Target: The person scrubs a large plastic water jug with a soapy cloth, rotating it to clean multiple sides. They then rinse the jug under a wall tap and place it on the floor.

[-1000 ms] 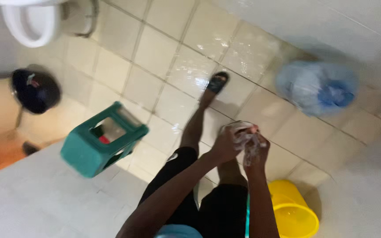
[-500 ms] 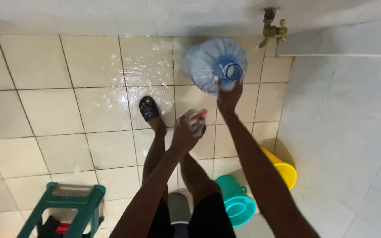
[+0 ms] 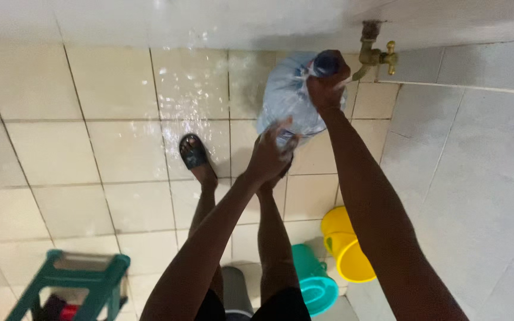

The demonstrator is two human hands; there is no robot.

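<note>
From the head camera, looking straight down, a big clear blue water bottle (image 3: 290,104) stands on the wet tiled floor (image 3: 114,148), close to the wall at the top of the picture. Its long axis runs roughly upright, so the view looks down along it, and its neck points up toward the camera with a slight lean toward the brass tap (image 3: 377,54) on the wall. The neck sits just beside the tap's spout.

The right hand (image 3: 326,80) is stretched out with the arm nearly straight, and its fingers are wrapped tight around the bottle's neck, covering the mouth. The left hand (image 3: 269,156) reaches with a bent elbow to the near side of the bottle's body; its fingers are spread and half curled, lying against the bottle's shoulder rather than gripping it. Whether it holds something small as well cannot be told.

A foot in a dark sandal (image 3: 193,151) stands left of the bottle, well apart from it; the other foot is hidden under the left hand.

The wall and tap close off the far side, and a pale tiled wall (image 3: 483,178) closes the right. Bare floor lies open to the left. Near the person's legs are a yellow bucket (image 3: 346,249) and a teal bucket (image 3: 313,279), touching each other, and a green stool (image 3: 72,282) is at the lower left.
</note>
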